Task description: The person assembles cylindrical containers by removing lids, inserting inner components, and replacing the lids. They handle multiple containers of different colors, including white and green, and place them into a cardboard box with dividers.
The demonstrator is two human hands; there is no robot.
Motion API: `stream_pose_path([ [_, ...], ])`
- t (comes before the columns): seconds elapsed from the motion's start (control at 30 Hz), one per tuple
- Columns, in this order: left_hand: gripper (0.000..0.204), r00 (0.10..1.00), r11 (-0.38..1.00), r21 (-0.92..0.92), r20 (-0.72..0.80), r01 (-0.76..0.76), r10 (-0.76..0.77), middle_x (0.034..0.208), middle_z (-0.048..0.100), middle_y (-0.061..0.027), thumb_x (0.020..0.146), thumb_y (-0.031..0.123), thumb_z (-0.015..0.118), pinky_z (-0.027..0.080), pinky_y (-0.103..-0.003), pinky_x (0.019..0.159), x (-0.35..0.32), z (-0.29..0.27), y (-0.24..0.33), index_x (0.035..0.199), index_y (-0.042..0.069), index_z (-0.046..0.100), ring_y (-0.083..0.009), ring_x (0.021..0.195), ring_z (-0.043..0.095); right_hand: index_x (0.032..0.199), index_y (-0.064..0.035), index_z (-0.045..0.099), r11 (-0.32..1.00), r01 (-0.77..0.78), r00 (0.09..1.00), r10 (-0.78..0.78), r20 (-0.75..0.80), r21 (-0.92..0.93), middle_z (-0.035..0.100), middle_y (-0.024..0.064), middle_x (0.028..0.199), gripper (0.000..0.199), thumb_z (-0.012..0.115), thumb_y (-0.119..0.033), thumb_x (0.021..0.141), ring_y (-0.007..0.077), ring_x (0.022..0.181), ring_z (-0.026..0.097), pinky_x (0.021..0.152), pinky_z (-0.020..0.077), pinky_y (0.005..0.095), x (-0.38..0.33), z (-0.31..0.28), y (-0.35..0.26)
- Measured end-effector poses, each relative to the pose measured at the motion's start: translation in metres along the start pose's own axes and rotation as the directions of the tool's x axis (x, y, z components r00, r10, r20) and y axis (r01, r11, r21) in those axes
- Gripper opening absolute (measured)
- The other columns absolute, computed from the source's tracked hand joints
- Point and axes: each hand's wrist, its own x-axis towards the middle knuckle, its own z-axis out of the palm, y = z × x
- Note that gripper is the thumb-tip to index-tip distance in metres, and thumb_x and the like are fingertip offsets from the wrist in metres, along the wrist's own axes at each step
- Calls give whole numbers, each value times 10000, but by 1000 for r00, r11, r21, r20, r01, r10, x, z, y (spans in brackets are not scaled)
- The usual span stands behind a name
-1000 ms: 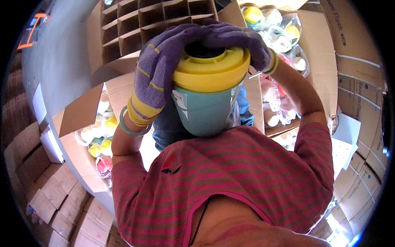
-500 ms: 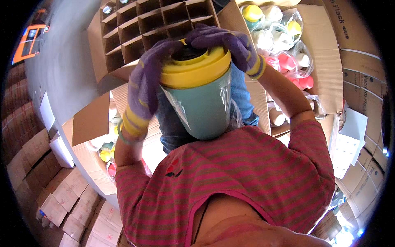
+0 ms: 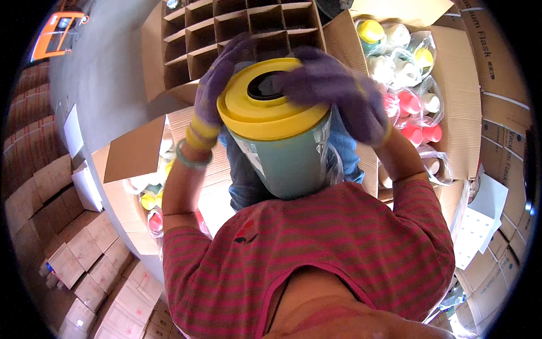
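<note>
A large teal flask (image 3: 282,166) stands tilted between my thighs, resting against my striped shirt. Its upward end is a broad yellow ring (image 3: 237,113) around a black round centre (image 3: 265,85). Purple-and-yellow gloves cover both hands. Along the ring's left side is my left hand (image 3: 217,90), fingers stretched away from me and slightly blurred. My right hand (image 3: 339,93) reaches over the ring from the right, its fingers extended toward the black centre and smeared by motion. Neither hand is wrapped round the flask. Clear plastic film (image 3: 333,169) shows at the flask's right side.
Ahead is a carton with cardboard dividers (image 3: 237,25). At the right, an open carton (image 3: 454,85) holds several bagged bottles with coloured tops. Another open carton (image 3: 132,150) with bagged pieces stands at the left. Stacked cartons (image 3: 93,257) line the lower left.
Both hands have loosened from the yellow ring: the left fingers now extend forward, the right hand has swung out rightward. The ring's black centre shows more. The whole view has shifted slightly.
</note>
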Motion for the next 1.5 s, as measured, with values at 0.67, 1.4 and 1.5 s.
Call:
stream_pose_path([
  [0.67,488,954,839,543,267,-33,-135,1489,385,-179,959,200,531,347,-396,1113,28,12,69,1399,3,445,-266,1353,413,1121,39,648,992,-115,993,114,-33,-43,635,203,1192,446,352,-272,996,317,1124,606,1011,435,382,-6,-13,16],
  [1.4,446,996,927,-370,88,57,-26,1375,482,-236,905,211,636,405,-452,1055,6,-4,2,1291,14,529,-371,1266,483,1136,11,641,925,-368,930,366,-38,-91,639,168,1212,539,326,-409,1016,308,1099,618,1009,448,393,-2,-4,17],
  [1.5,408,917,927,-57,133,-371,375,1403,451,-234,943,207,542,410,-449,1058,25,-9,-16,1296,4,514,-371,1295,453,1156,-2,637,999,-26,983,33,179,-45,653,183,1154,391,434,-288,984,321,1025,653,979,474,385,8,-10,12],
])
